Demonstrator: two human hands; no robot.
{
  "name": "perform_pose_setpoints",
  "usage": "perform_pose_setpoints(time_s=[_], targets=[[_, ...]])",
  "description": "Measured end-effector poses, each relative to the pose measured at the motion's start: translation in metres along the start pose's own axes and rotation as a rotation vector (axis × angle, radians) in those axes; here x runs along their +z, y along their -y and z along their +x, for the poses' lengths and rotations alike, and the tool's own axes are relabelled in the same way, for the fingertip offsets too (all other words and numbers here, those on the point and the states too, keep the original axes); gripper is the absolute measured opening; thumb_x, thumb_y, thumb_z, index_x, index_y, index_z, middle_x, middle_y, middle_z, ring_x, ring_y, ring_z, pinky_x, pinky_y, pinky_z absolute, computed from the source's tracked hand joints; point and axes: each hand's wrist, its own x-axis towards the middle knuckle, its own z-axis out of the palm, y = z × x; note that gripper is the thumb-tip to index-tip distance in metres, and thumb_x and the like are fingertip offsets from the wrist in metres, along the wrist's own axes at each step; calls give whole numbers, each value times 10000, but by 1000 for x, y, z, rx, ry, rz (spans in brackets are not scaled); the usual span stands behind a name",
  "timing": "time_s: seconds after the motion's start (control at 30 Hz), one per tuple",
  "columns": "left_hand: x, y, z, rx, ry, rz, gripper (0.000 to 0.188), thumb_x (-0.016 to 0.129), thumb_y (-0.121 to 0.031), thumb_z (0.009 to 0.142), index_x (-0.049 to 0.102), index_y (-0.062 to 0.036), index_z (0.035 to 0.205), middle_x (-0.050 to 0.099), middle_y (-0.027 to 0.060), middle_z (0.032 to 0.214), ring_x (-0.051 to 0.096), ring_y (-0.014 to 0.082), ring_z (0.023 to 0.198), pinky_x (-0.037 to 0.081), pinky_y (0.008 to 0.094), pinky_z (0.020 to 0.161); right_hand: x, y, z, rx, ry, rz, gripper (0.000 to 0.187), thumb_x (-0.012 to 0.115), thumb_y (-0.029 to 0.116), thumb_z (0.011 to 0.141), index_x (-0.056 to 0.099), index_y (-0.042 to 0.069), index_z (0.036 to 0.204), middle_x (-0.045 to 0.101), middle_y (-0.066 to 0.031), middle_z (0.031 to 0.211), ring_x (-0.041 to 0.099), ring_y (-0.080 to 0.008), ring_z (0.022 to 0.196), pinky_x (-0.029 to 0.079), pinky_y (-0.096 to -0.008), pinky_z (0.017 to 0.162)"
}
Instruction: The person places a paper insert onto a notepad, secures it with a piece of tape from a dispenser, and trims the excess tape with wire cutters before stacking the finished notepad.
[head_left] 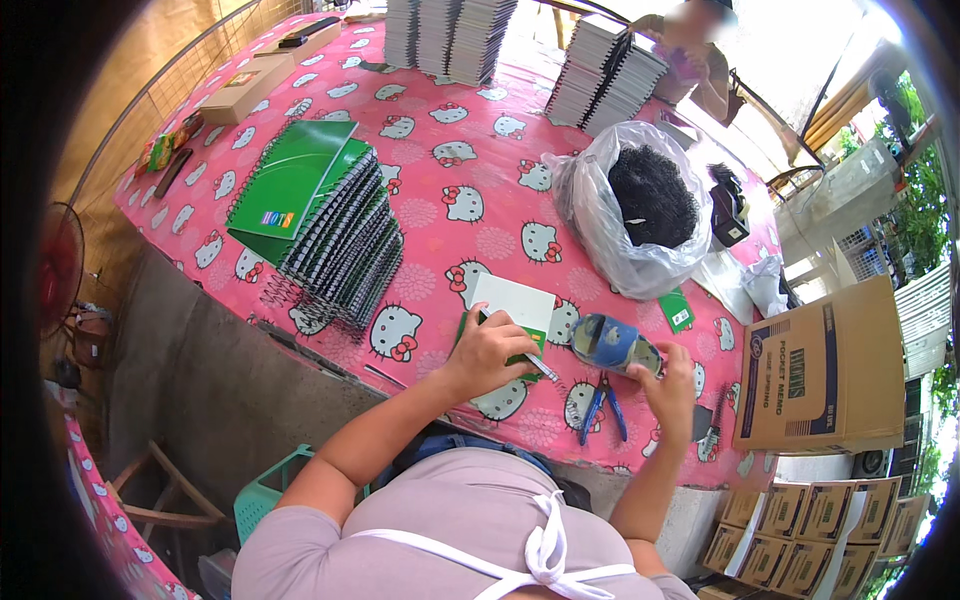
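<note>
A small green notebook with a white page facing up lies near the table's front edge. My left hand grips it with fingers bent over its lower left part. A thin whitish strip sticks out beside those fingertips; its kind I cannot make out. To the right is a rounded, blue object with clear-looking ends. My right hand has its thumb and fingertips closed on the right end of that object. Blue-handled pliers lie between my hands, close to the edge.
Green spiral notebooks are stacked at left. A plastic bag holds black spiral coils. Taller notebook stacks stand at the back, where another person sits. A cardboard box stands right; a cutter lies nearby.
</note>
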Motion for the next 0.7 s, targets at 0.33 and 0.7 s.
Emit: perform_pose_setpoints(time_s=[0.33, 0.7], targets=[[1, 0, 10, 24, -3, -9, 303, 815, -326, 632, 678, -154, 841, 653, -26, 876, 571, 168, 986, 266, 533, 1036, 51, -29, 12, 150, 38, -145, 322, 685, 152, 684, 559, 20, 949, 634, -129, 949, 636, -294, 882, 514, -415, 726], [3, 4, 10, 35, 8, 1, 280, 803, -323, 637, 682, -153, 824, 652, -27, 836, 585, 162, 938, 267, 529, 1034, 59, -4, -12, 7, 273, 1526, 370, 744, -6, 651, 571, 12, 978, 622, -72, 833, 588, -161, 761, 495, -306, 725]])
